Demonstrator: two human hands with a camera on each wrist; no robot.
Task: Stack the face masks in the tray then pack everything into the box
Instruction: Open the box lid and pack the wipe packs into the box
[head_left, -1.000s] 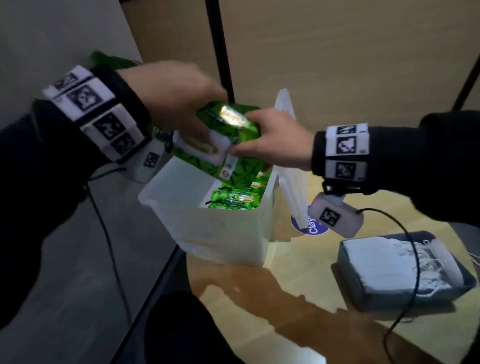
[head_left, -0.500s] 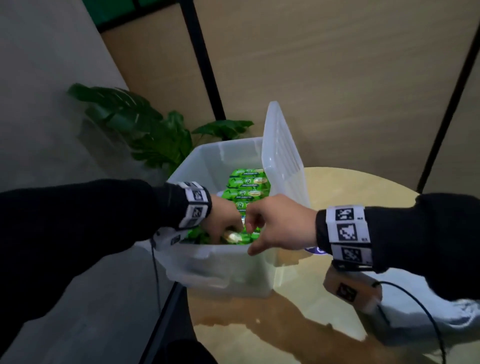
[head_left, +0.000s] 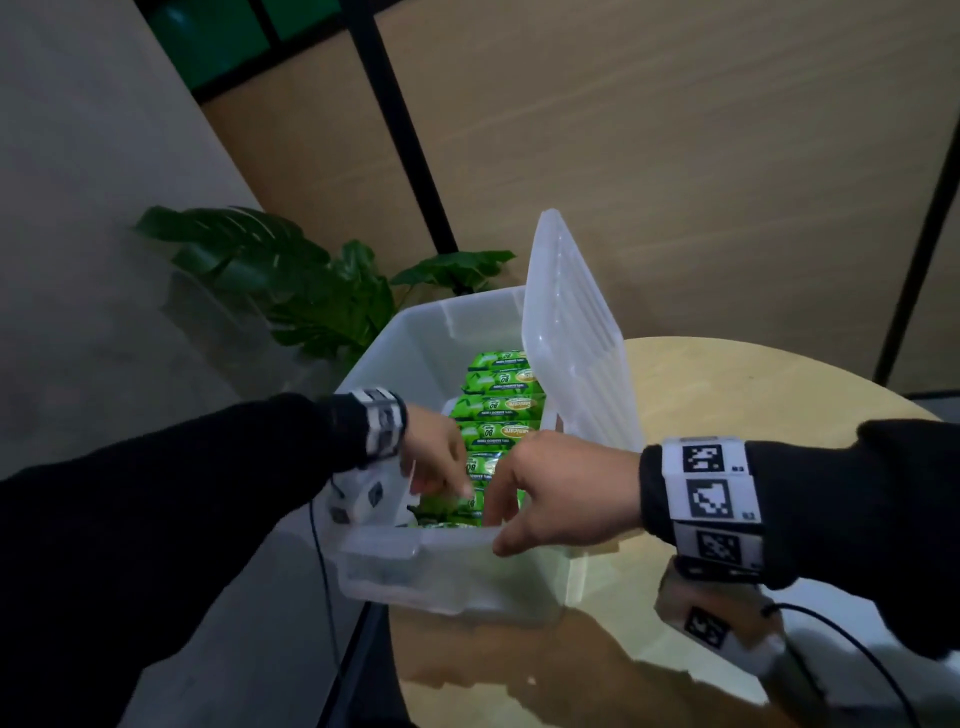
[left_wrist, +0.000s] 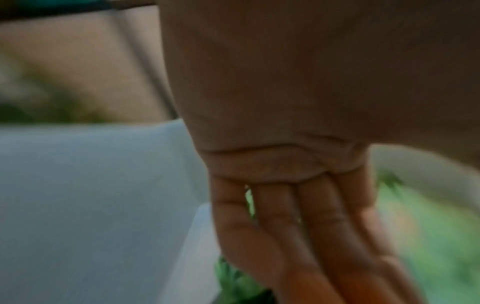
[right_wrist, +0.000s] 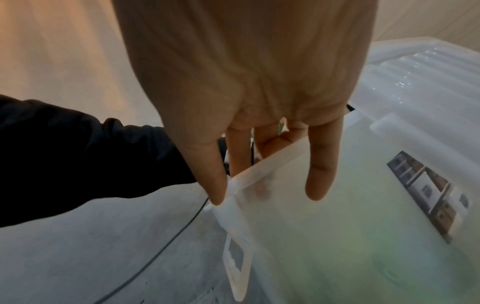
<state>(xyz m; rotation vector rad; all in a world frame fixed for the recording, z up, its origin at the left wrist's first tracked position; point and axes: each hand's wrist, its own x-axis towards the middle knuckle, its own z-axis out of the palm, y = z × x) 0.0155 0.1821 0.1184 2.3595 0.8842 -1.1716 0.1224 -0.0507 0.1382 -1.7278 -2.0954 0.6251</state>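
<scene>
A second ago I held a green pack above the box; now it lies low at the near end of the row, so the wipes look packed. My left hand rests straight fingers on it. My right hand hangs relaxed over the near rim, holding nothing. The mask tray is out of frame, lower right.

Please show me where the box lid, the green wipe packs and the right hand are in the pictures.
box lid (head_left: 574, 332): head view, on the middle of its ribbed clear panel, standing open.
green wipe packs (head_left: 501, 408): head view, on one pack's label in the row inside the box.
right hand (head_left: 563, 491): head view, on the back of the hand.
</scene>
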